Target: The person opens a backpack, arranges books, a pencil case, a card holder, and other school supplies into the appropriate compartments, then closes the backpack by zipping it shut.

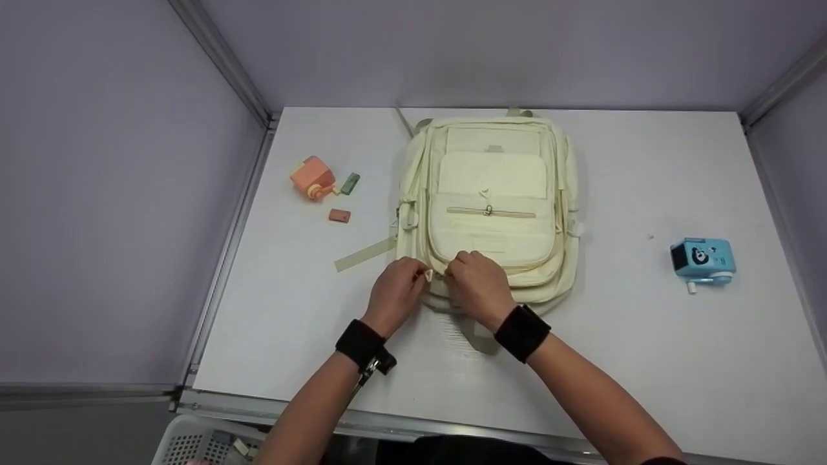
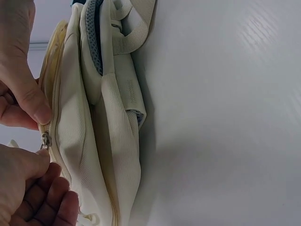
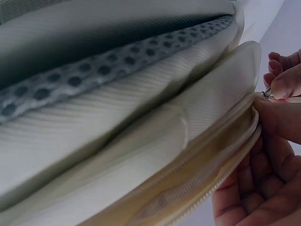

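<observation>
A cream backpack (image 1: 494, 174) lies front side up on the white table. At its lower left corner, my left hand (image 1: 396, 290) pinches a metal zipper pull (image 2: 44, 140) between thumb and fingertips. Close by, my right hand (image 1: 479, 287) grips the fabric edge beside the zipper, thumb on top. In the right wrist view, part of the zipper (image 3: 202, 197) stands parted, showing a yellowish lining. A smaller front pocket zipper (image 1: 491, 212) runs across the bag. The right hand covers part of the bag's lower edge in the head view.
Left of the bag are an orange sharpener-like crank device (image 1: 313, 177), a green block (image 1: 350, 183) and a reddish block (image 1: 339, 216). A blue crank device (image 1: 703, 261) stands at the right. A loose strap (image 1: 365, 254) extends leftward. Below the table edge sits a white basket (image 1: 177, 429).
</observation>
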A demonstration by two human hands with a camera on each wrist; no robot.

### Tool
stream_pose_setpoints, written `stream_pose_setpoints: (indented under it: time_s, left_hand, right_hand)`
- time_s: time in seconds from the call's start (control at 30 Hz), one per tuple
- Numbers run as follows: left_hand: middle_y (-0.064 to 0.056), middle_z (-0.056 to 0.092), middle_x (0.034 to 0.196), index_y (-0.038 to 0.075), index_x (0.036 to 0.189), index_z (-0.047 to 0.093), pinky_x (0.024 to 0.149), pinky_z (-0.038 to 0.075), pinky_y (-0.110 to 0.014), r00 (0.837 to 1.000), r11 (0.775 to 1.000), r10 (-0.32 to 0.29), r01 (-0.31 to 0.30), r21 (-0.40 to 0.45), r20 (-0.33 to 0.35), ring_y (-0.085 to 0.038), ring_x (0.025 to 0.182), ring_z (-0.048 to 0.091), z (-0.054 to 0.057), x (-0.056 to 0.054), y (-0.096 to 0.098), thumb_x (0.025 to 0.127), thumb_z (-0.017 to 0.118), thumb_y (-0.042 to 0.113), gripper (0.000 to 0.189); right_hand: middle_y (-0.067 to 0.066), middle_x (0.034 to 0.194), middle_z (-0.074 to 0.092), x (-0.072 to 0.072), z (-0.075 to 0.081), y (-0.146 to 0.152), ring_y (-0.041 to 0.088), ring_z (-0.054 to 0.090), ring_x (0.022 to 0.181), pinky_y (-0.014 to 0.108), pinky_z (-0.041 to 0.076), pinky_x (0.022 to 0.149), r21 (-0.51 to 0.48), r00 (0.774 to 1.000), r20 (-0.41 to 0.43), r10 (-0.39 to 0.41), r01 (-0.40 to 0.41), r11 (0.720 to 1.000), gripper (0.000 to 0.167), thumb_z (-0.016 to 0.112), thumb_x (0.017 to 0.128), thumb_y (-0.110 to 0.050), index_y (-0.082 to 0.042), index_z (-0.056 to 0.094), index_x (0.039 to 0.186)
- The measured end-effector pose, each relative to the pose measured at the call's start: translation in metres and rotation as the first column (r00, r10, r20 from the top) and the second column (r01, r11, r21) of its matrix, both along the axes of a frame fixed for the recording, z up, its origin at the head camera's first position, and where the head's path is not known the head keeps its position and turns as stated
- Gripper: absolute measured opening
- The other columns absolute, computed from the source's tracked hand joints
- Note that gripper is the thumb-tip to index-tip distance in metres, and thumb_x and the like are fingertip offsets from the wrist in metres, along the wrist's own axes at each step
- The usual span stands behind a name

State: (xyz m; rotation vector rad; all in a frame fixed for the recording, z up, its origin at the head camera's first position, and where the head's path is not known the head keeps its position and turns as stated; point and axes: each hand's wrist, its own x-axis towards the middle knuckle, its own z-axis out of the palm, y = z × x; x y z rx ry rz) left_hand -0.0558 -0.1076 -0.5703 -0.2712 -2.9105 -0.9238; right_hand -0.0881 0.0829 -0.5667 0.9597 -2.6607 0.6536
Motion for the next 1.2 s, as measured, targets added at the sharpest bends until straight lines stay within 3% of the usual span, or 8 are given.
stream_pose_setpoints:
  time_s: [0.27, 0.57, 0.77, 1.03, 1.2]
  left_hand:
    - [-0.004, 0.065, 0.095, 0.009, 0.102, 0.069, 0.077, 0.050, -0.036, 0.999, 0.999, 0.033, -0.033, 0.002, 0.000, -0.020, 0.088, 0.061, 0.000, -0.012, -0.009, 0.100, 0.065, 0.009, 0.005]
    - [-0.005, 0.066, 0.096, 0.009, 0.104, 0.071, 0.077, 0.050, -0.037, 0.997, 0.996, 0.081, -0.081, -0.033, 0.009, -0.021, 0.089, 0.062, 0.003, -0.039, -0.017, 0.103, 0.062, 0.012, 0.009]
    - [-0.007, 0.066, 0.097, 0.007, 0.104, 0.071, 0.077, 0.050, -0.038, 0.993, 0.990, 0.121, -0.121, -0.066, -0.008, -0.023, 0.089, 0.062, 0.004, -0.056, -0.023, 0.103, 0.062, 0.014, 0.011]
    - [-0.007, 0.067, 0.098, 0.007, 0.107, 0.071, 0.078, 0.050, -0.039, 0.992, 0.990, 0.123, -0.120, -0.078, 0.039, -0.024, 0.090, 0.062, 0.004, -0.063, -0.025, 0.103, 0.061, 0.013, 0.012]
    - [-0.007, 0.066, 0.097, 0.007, 0.106, 0.071, 0.077, 0.050, -0.040, 0.992, 0.990, 0.122, -0.119, -0.073, 0.034, -0.024, 0.089, 0.062, 0.004, -0.063, -0.023, 0.102, 0.062, 0.013, 0.011]
  right_hand:
    - [0.004, 0.081, 0.064, -0.001, 0.004, 0.003, 0.024, 0.062, 0.074, 0.039, 0.053, 0.065, -0.048, 1.000, 0.018, -0.008, 0.009, 0.999, 0.005, 0.077, 0.090, -0.008, -0.010, 0.074, 0.085]
    - [0.004, 0.081, 0.064, 0.000, 0.010, 0.005, 0.024, 0.063, 0.074, 0.038, 0.053, 0.066, -0.096, 0.999, -0.029, 0.013, -0.016, 0.995, 0.007, 0.079, 0.090, -0.011, -0.010, 0.074, 0.085]
    - [0.003, 0.081, 0.064, 0.001, 0.012, 0.003, 0.024, 0.062, 0.074, 0.038, 0.053, 0.065, -0.095, 1.000, -0.017, 0.010, -0.012, 0.995, 0.008, 0.078, 0.090, -0.011, -0.010, 0.073, 0.084]
    - [0.004, 0.080, 0.063, 0.001, 0.011, 0.003, 0.024, 0.061, 0.074, 0.039, 0.052, 0.066, -0.077, 0.999, 0.038, 0.007, -0.004, 0.997, 0.007, 0.076, 0.091, -0.012, -0.009, 0.075, 0.085]
    - [0.004, 0.080, 0.062, -0.002, 0.012, 0.004, 0.025, 0.060, 0.075, 0.038, 0.051, 0.067, -0.075, 0.998, 0.060, 0.021, -0.016, 0.997, 0.009, 0.077, 0.092, -0.015, -0.009, 0.074, 0.085]
